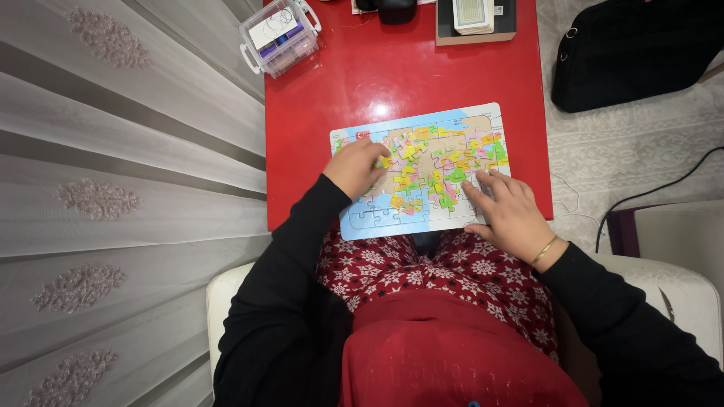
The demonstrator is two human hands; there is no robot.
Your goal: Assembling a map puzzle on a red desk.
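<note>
- We saw the flat rectangular jigsaw puzzle of a many-coloured map with a pale blue border (422,169) lying on the glossy red table (400,71), at its near edge, just in front of the seated person.
- We judged it almost finished: nearly every piece looked seated, though a tan patch near the middle could have been bare board or map colour; we could not tell which.
- The left hand (354,167) rested on the puzzle's left part, fingers curled downward; whether they pinched a piece, we could not tell.
- The right hand (511,212) lay flat on the right near corner, fingers spread and pressing the surface, holding nothing.
- At the far left corner of the table stood a clear plastic lidded box of small items (279,34); at the far edge sat a brown cardboard tray holding a pale card-like object (475,21).
- A black bag (633,49) lay on the floor to the right, and a pale curtain (113,173) hung on the left.
- Nothing stood between the hands and the puzzle.
</note>
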